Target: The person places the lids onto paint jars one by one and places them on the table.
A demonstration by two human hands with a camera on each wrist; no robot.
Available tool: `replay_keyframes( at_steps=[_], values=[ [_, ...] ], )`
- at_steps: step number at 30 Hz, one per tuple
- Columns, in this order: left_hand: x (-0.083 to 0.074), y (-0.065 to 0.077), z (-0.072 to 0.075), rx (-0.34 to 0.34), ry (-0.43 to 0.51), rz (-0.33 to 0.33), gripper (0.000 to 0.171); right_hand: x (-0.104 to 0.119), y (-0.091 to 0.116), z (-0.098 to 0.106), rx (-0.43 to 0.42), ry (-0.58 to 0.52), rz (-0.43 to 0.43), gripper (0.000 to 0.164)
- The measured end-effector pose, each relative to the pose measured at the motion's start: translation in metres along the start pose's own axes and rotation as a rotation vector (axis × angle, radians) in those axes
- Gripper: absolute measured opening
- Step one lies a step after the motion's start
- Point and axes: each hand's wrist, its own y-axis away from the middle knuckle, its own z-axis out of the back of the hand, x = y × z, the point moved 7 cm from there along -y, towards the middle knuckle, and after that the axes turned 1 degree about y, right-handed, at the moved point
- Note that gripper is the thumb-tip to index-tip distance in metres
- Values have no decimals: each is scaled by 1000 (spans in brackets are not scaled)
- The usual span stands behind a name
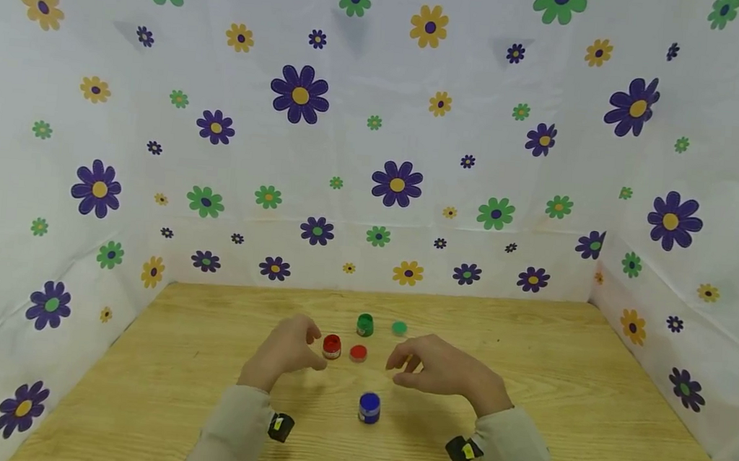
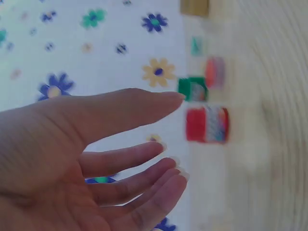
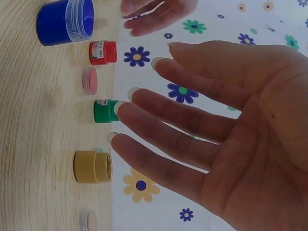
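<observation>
A white cloth printed with flowers (image 1: 370,57) stands around the back and sides of the wood-grain tabletop (image 1: 155,387). Over this surface, the left hand (image 1: 284,352) and right hand (image 1: 443,366) are both released, fingers loosely bent and grasping nothing, the left just beside the red jar. The blue paint jar (image 1: 369,409) is upright nearest the person, between the forearms, and looks capped, so uncapping it seems the step in hand. To do that well, the left hand should steady its body low down while the right turns the cap, keeping the jar level so that nothing slops out. The red paint jar (image 1: 331,348), green paint jar (image 1: 365,325) and yellow paint jar (image 3: 86,167) stand farther off, uncapped; wrists and sleeves should pass well clear of their mouths, since a nudge could tip one. Smallest are the caps: the red lid (image 1: 357,353) lies just right of its jar, the green lid (image 1: 399,328) right of the green one, and a pale lid (image 3: 88,220) near the yellow; a blue cap would best be laid likewise beside its own jar.
</observation>
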Motion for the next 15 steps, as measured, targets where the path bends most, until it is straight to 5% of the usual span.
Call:
replay_keyframes(
  at_steps=[6, 15],
  values=[
    [22, -25, -9, 71, -7, 99, 49, -2, 1, 0, 3, -2, 3, 17],
    [22, -44, -27, 124, 27, 122, 48, -5, -1, -2, 8, -21, -10, 19]
  ],
)
